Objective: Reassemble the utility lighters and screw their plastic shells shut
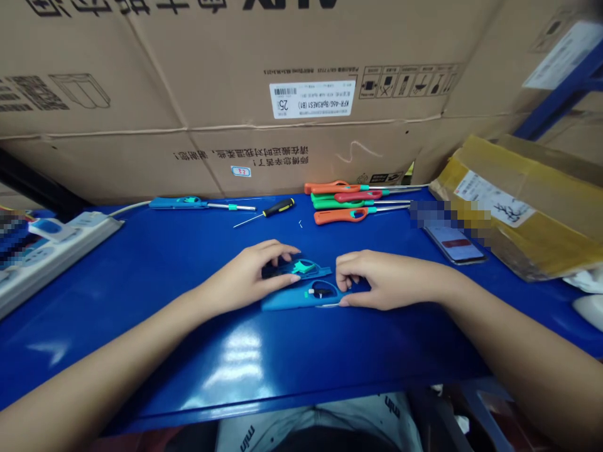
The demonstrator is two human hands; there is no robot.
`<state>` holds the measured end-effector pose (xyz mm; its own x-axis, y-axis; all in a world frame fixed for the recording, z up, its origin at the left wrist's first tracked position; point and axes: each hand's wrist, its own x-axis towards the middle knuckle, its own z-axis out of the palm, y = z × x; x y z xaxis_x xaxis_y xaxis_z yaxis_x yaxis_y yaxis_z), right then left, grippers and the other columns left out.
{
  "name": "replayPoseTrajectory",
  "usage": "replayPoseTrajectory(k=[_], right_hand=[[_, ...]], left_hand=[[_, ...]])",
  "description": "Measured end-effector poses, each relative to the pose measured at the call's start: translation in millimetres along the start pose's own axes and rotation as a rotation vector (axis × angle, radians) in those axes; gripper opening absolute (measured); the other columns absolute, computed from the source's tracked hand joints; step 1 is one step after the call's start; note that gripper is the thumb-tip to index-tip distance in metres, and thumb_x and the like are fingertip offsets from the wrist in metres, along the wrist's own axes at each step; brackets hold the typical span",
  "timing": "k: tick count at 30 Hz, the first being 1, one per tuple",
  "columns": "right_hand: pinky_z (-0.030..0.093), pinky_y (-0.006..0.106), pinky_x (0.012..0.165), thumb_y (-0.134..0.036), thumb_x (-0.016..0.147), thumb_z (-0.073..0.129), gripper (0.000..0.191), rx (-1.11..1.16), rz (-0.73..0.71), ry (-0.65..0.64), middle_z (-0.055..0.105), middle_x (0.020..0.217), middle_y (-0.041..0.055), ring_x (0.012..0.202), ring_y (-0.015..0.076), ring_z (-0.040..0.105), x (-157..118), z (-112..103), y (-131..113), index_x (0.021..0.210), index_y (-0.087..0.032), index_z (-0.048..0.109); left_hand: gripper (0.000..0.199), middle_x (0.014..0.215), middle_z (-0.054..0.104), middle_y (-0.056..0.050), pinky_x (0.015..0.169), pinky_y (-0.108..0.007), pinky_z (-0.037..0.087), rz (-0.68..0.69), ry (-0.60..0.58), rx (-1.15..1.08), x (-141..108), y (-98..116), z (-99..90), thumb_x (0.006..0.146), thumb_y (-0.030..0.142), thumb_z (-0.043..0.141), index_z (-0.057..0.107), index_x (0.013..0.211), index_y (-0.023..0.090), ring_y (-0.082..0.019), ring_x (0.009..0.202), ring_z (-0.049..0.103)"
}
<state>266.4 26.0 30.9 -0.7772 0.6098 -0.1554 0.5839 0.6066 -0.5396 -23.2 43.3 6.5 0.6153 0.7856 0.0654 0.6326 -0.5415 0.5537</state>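
Two blue halves of a gas lighter's handle lie side by side on the blue table in front of me. The farther casing half (323,272) carries a teal trigger (304,268); my left hand (257,273) grips its left end between thumb and fingers. On the nearer casing half (285,301) sit a small black-and-white part (321,293) and a thin metal strip (328,305). My right hand (372,279) pinches around the right end of this nearer half, its fingers curled. What lies under those fingertips is partly hidden.
Behind the hands are a blue lighter (176,203), a yellow-and-black screwdriver (279,208) and several orange, green and red lighters (336,216). A phone (455,243) and an opened parcel (541,220) stand right, a power strip (61,251) left. A large cardboard box (226,75) closes the back.
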Motion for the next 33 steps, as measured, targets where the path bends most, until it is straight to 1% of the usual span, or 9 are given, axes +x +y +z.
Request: replayPoseTrajectory(k=[3,7,9,11,14,18,22,27,33], right_hand=[[0.043,0.025,0.071,-0.028,0.086,0.076,0.016,0.038,0.022,-0.096,0.062,0.083,-0.0016,0.077,0.0126,0.056,-4.9,-7.7,-1.1,0.083,-0.019,0.063],[0.042,0.023,0.067,-0.033,0.084,0.079,0.024,0.1,0.058,-0.181,0.059,0.08,-0.0027,0.073,0.0108,0.055,-7.3,-13.1,1.4,0.079,-0.018,0.062],[0.041,0.024,0.067,-0.041,0.084,0.079,0.029,0.104,0.066,-0.166,0.059,0.079,-0.0028,0.073,0.0107,0.054,-6.4,-12.4,2.4,0.079,-0.018,0.062],[0.04,0.025,0.067,-0.049,0.085,0.077,0.033,0.093,0.059,-0.093,0.059,0.081,-0.0023,0.074,0.0114,0.054,-4.5,-9.7,2.3,0.08,-0.019,0.063],[0.042,0.026,0.073,-0.044,0.089,0.074,0.026,0.105,-0.03,0.029,0.06,0.09,-0.0004,0.082,0.0125,0.055,-0.5,-3.4,1.0,0.091,-0.019,0.068],[0.044,0.027,0.084,-0.03,0.092,0.071,0.015,0.15,-0.145,0.03,0.061,0.1,0.0024,0.093,0.0135,0.059,4.4,6.0,-1.2,0.102,-0.019,0.072],[0.045,0.026,0.081,-0.022,0.095,0.064,0.008,0.162,-0.147,-0.005,0.061,0.096,0.0018,0.09,0.0123,0.059,6.8,11.1,-2.5,0.096,-0.018,0.07],[0.045,0.025,0.077,-0.021,0.094,0.065,0.003,0.22,-0.159,0.165,0.063,0.096,0.0015,0.085,0.0114,0.057,5.1,7.4,1.3,0.095,-0.018,0.064],[0.045,0.025,0.073,-0.023,0.093,0.066,0.006,0.204,-0.118,0.181,0.061,0.091,0.0,0.079,0.0108,0.053,3.7,2.1,2.7,0.092,-0.018,0.062]], left_hand=[[0.04,0.121,0.065,-0.005,0.094,-0.032,0.052,0.122,0.022,-0.061,-7.3,9.7,-1.9,0.096,0.047,0.064,0.062,0.132,0.027,-0.019,0.106,0.063],[0.031,0.114,0.065,-0.004,0.097,-0.033,0.047,0.297,-0.055,0.049,-16.4,12.7,-14.9,0.093,0.044,0.071,0.066,0.115,0.022,-0.019,0.107,0.061],[0.035,0.109,0.066,-0.004,0.093,-0.034,0.047,0.375,-0.105,0.135,-19.3,12.4,-16.7,0.09,0.048,0.074,0.066,0.111,0.021,-0.02,0.101,0.062],[0.036,0.105,0.067,-0.004,0.087,-0.035,0.046,0.42,-0.132,0.216,-21.7,12.3,-14.4,0.09,0.051,0.073,0.066,0.108,0.02,-0.021,0.096,0.061],[0.032,0.102,0.068,-0.004,0.082,-0.036,0.044,0.438,-0.14,0.299,-24.6,13.3,-8.4,0.093,0.049,0.069,0.065,0.106,0.02,-0.022,0.093,0.06],[0.03,0.092,0.067,-0.002,0.077,-0.035,0.041,0.41,-0.128,0.324,-26.8,15.5,-4.4,0.093,0.047,0.07,0.065,0.101,0.02,-0.022,0.087,0.059],[0.027,0.086,0.065,0.0,0.073,-0.035,0.039,0.388,-0.116,0.31,-27.3,18.2,-4.0,0.089,0.044,0.074,0.065,0.095,0.02,-0.02,0.081,0.058],[0.025,0.083,0.065,0.002,0.073,-0.035,0.038,0.375,-0.114,0.314,-28.8,19.7,-6.9,0.083,0.041,0.078,0.065,0.091,0.021,-0.02,0.078,0.057],[0.025,0.087,0.066,0.0,0.074,-0.033,0.04,0.354,-0.091,0.286,-29.1,16.8,-13.6,0.088,0.042,0.074,0.063,0.094,0.021,-0.019,0.08,0.058]])
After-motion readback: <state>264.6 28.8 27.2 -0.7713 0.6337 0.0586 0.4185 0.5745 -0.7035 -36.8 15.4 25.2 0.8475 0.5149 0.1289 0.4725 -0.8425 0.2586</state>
